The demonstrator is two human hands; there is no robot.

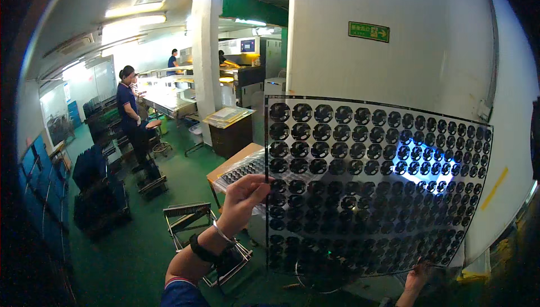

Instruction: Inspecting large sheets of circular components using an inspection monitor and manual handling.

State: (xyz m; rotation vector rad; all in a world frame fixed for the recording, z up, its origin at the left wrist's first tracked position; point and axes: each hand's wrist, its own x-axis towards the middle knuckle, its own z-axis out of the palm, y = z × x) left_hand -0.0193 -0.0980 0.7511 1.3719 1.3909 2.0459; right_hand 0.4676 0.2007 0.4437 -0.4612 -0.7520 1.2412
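Observation:
A large clear film sheet (350,138) with rows of black round shapes and a dark border hangs upright before me. My left hand (246,194) pinches its left edge between thumb and fingers, a bracelet and a dark band on that wrist. At the bottom right edge, my right hand (415,278) grips the same film, its fingertips partly hidden at the border. A bright bluish-white patch shows in the sheet's right half. Behind its left edge, more sheets with dark round shapes (247,171) lie on a brown table (220,175).
A white wall panel (394,70) with a green sign (368,31) stands behind the film. Metal-framed racks (191,217) and black slotted racks (101,194) stand on the green floor. A person in dark blue (128,104) stands at a brightly lit table (169,100); others work farther back.

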